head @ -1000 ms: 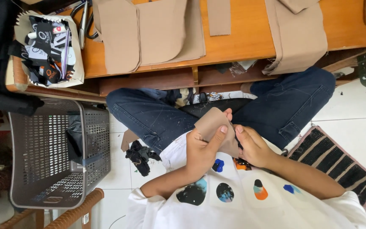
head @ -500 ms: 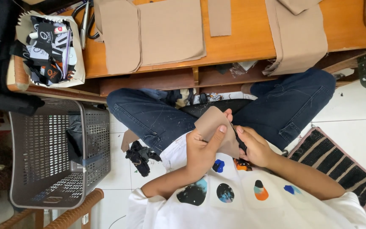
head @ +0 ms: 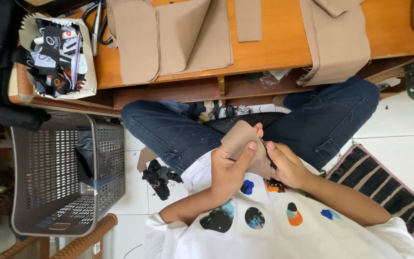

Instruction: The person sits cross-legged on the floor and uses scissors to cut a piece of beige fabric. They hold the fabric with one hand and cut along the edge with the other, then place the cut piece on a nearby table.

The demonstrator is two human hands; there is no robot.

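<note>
Beyond my hands, across my knees, runs the wooden desk (head: 283, 45), its edge crossing the whole view and well apart from what I'm holding. Large tan cut fabric panels (head: 168, 38) lie on it, one more tan panel (head: 336, 43) draped over its near edge, beyond and to the right of my hands. To the left of my hands, on the floor, stands a grey perforated plastic basket (head: 49, 192) with dark cloth inside. To the right of my right forearm lies a striped dark mat (head: 384, 187). Beyond the basket, at the desk's left end, sits a paper tray of black and white scraps (head: 56, 55), with dark-handled scissors (head: 97, 24) just beside it. A small heap of black scraps (head: 158, 176) lies on the floor just left of my left wrist

The small tan fabric piece (head: 243, 144) is right between my hands, over my lap in dark jeans. My left hand (head: 228, 170) is clamped on it, thumb laid across its near face and fingers behind. My right hand (head: 286, 165) pinches its right edge; something dark shows at those fingertips, too small to tell. The piece's long axis runs from the upper left down to the lower right, toward my right hand. My left hand covers more of it, so I judge it the carrying hand
</note>
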